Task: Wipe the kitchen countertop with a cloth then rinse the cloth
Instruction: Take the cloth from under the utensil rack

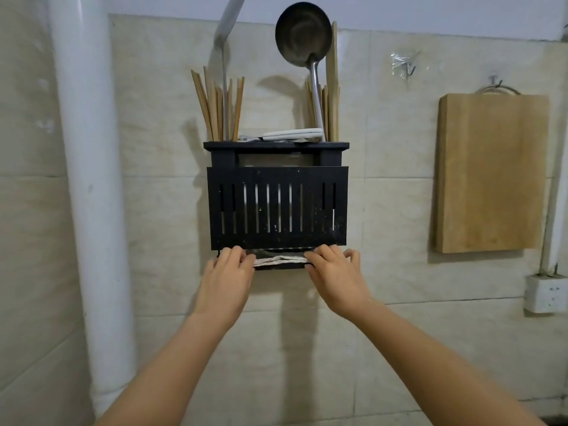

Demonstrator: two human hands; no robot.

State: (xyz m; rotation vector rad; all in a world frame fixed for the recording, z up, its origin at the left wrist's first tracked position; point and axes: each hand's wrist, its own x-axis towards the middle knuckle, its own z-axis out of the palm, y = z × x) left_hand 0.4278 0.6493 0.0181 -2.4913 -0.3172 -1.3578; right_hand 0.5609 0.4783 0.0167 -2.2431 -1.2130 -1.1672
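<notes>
A pale cloth [279,260] lies folded over a bar under a black slatted wall rack [278,207]. My left hand [229,273] grips the cloth's left end, fingers curled over the bar. My right hand [333,272] holds the cloth's right end the same way. Only a thin strip of cloth shows between the two hands. The countertop is out of view.
The rack holds chopsticks [219,109], a metal ladle [302,41] and a white-handled utensil [293,134]. A wooden cutting board [491,172] hangs on the tiled wall at right above a white socket [545,293]. A white pipe [89,179] runs down the left.
</notes>
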